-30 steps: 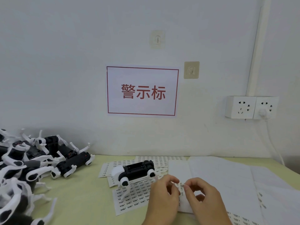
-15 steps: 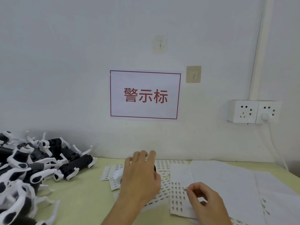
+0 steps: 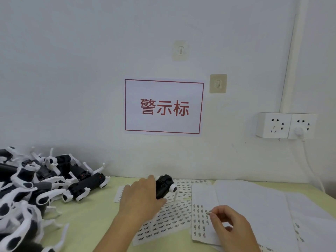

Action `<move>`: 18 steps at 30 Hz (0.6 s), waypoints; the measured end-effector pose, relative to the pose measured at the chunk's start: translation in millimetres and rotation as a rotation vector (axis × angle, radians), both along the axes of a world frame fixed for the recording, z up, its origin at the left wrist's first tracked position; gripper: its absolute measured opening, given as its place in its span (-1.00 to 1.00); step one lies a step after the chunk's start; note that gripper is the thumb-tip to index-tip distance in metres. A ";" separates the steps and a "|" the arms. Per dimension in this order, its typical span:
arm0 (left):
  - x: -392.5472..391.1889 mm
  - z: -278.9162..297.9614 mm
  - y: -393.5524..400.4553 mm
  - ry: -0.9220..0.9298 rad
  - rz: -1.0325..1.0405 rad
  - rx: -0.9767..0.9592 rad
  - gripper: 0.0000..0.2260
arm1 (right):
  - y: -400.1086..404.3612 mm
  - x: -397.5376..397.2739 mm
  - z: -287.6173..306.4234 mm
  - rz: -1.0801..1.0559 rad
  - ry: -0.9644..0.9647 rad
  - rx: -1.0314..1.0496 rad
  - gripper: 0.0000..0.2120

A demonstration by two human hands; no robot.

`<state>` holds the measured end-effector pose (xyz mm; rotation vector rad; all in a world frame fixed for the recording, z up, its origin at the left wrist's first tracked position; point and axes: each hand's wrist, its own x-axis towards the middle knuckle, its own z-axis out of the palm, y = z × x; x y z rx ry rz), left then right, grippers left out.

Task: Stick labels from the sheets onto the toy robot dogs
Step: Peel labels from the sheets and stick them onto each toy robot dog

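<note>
A black and white toy robot dog (image 3: 164,186) is in the middle of the table, tilted up on its end over the label sheets. My left hand (image 3: 141,197) grips it from the left side. My right hand (image 3: 229,224) hovers over a partly used label sheet (image 3: 200,220) and pinches one small peeled label (image 3: 209,213) between thumb and forefinger. More label sheets (image 3: 171,219) with printed rows lie under and in front of the dog.
A heap of several black and white toy robot dogs (image 3: 36,188) fills the left of the yellow-green table (image 3: 87,220). Blank white backing sheets (image 3: 254,206) cover the right. The wall behind carries a red-framed sign (image 3: 163,107) and sockets (image 3: 285,125) with a plugged cable.
My left hand left the sheet, reached to the toy dog and gripped it, tipping it up. My right hand kept the peeled label and stayed over the sheet.
</note>
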<state>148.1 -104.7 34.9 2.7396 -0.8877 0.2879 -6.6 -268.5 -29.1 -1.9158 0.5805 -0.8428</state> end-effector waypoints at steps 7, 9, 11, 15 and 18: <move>-20.0 -9.0 -25.7 0.720 -0.093 -0.791 -0.52 | 0.6 -0.5 0.2 0.002 -0.006 0.019 -0.82; -27.7 -22.5 -34.4 0.870 -0.125 -0.946 -0.48 | 0.3 -0.6 -0.1 -0.001 -0.007 0.020 -0.81; -33.3 -37.1 -40.6 0.945 -0.172 -1.046 -0.46 | -0.7 -0.6 -0.7 -0.004 -0.009 0.020 -0.81; -34.6 -50.9 -42.9 0.950 -0.221 -1.150 -0.48 | -1.7 0.6 -2.8 -0.006 -0.009 0.017 -0.81; -32.4 -54.7 -41.1 0.938 -0.217 -1.170 -0.50 | -2.5 1.6 -4.9 -0.011 -0.004 -0.001 -0.81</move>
